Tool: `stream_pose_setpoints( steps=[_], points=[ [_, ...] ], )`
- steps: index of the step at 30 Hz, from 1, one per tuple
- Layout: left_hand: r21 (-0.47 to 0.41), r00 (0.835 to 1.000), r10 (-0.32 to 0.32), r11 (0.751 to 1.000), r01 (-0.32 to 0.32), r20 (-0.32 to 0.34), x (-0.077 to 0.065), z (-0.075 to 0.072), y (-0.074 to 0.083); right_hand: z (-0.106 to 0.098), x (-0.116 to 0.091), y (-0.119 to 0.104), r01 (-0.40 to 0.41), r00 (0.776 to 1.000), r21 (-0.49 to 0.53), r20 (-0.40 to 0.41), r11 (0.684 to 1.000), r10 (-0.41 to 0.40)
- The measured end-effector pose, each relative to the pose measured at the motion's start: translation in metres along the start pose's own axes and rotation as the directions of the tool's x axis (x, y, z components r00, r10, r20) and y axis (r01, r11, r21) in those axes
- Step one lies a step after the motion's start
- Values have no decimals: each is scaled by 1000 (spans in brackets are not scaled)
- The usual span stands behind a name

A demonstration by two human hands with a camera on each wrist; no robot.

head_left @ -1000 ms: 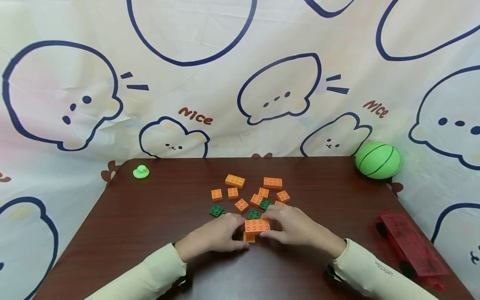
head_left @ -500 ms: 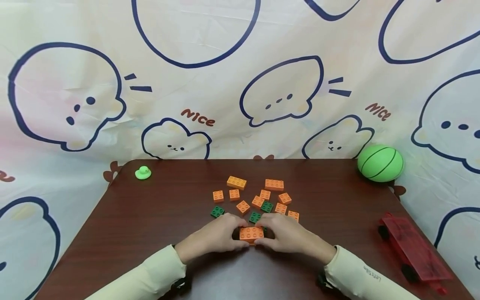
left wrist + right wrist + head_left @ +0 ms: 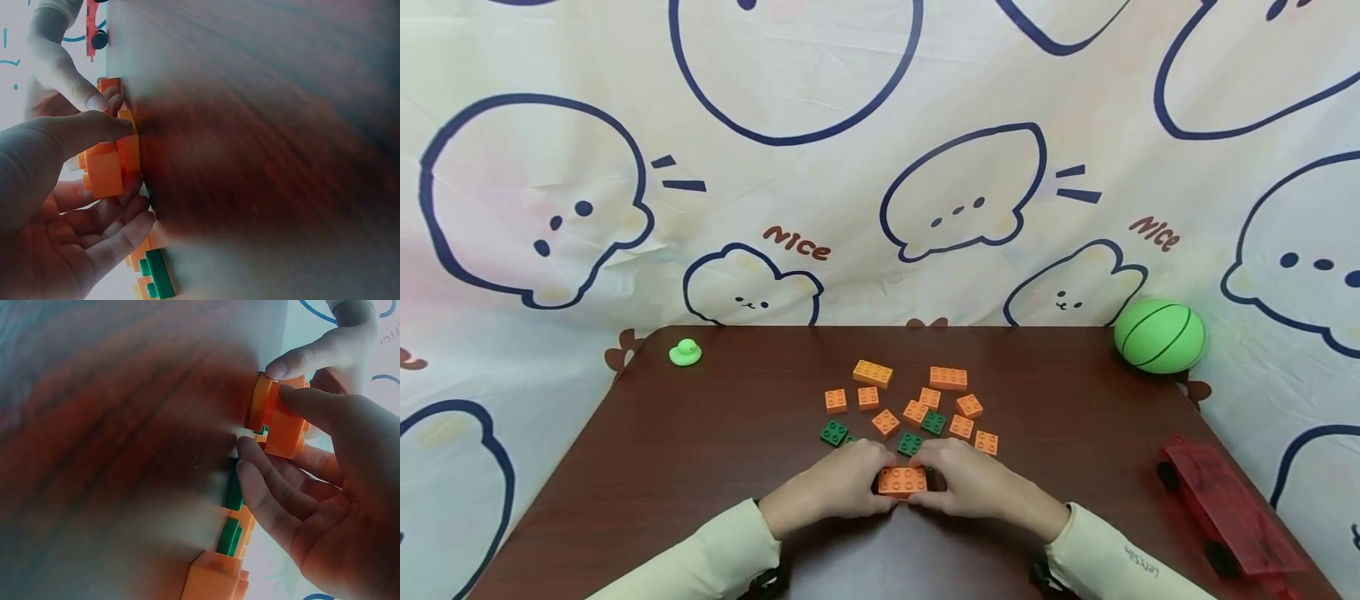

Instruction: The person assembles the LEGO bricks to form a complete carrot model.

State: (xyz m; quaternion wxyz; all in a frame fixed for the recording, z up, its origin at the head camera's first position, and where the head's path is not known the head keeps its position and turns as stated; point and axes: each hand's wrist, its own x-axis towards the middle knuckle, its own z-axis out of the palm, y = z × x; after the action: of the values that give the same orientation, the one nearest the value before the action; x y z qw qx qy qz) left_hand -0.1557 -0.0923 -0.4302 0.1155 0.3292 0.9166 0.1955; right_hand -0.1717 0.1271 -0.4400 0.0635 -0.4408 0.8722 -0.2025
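Around the held orange brick (image 3: 903,483): smaller orange bricks (image 3: 915,412) and green bricks (image 3: 910,445) toward twelve o'clock; black-lined green ball (image 3: 1161,337) at two; red wheeled toy (image 3: 1228,512) at three; lime duck (image 3: 686,353) at ten.

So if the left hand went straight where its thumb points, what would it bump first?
Past the orange brick it holds, the left hand would probably bump the right hand, though depth there is hard to judge.
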Motion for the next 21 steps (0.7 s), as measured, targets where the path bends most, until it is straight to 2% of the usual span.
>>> stream_pose_setpoints(
  steps=[8,14,21],
  points=[
    [5,1000,-12,1000,13,-16,-1,-1,4,3,0,-5,58,993,-45,-97,997,-62],
    [-6,1000,-19,1000,19,-4,-2,1,6,4,1,-6,101,991,3,-89,995,-101],
    [5,1000,-4,1000,4,-3,-1,0,4,1,4,-8,119,990,1,-78,993,-119]
  ],
)
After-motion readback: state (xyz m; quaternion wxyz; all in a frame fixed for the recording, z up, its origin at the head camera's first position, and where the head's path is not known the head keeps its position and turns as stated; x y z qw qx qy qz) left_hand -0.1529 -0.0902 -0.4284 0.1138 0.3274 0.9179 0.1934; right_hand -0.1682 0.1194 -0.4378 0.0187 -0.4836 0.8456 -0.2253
